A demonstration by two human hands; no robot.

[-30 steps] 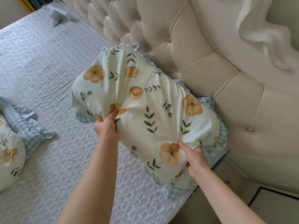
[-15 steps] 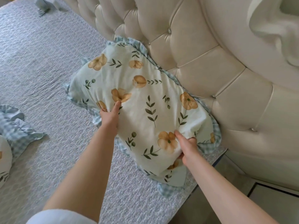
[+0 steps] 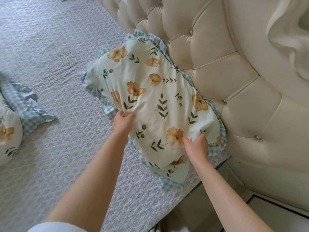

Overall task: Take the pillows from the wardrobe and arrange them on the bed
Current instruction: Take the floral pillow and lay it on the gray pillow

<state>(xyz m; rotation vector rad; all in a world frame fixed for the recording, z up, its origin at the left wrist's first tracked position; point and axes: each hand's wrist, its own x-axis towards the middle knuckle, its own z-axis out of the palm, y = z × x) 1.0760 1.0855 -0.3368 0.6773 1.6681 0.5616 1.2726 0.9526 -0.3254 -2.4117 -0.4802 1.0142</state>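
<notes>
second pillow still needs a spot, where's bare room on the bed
The widest bare stretch of bedspread lies along the headboard beyond the floral pillow, and between it and the second pillow at the left edge. The near corner is crowded: both hands grip the floral pillow there.

Soft, even daylight fills the scene, bright and without hard shadows; only a faint shade lies under the pillow (image 3: 155, 104) along its near edge. The padded headboard (image 3: 225, 72) behind the pillow shows a mild sheen on its tufts. Lines bend toward the frame edges, and detail there is slightly smeared.
</notes>
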